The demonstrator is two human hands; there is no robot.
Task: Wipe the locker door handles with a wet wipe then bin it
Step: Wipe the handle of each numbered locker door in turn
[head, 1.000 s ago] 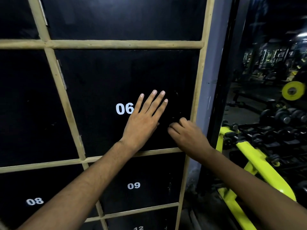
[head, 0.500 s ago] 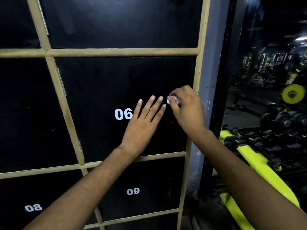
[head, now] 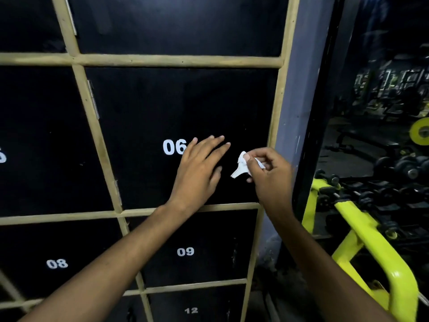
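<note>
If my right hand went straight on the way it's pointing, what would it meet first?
Most likely the door of locker 06, wipe first, just right of your left hand. Depth is unclear: if the right hand is at the door, the left hand comes next.

The wet wipe (head: pixel 240 168) is white and crumpled, pinched by the right hand (head: pixel 271 177) in front of the black locker door (head: pixel 162 108) marked 06, near its right edge.
</note>
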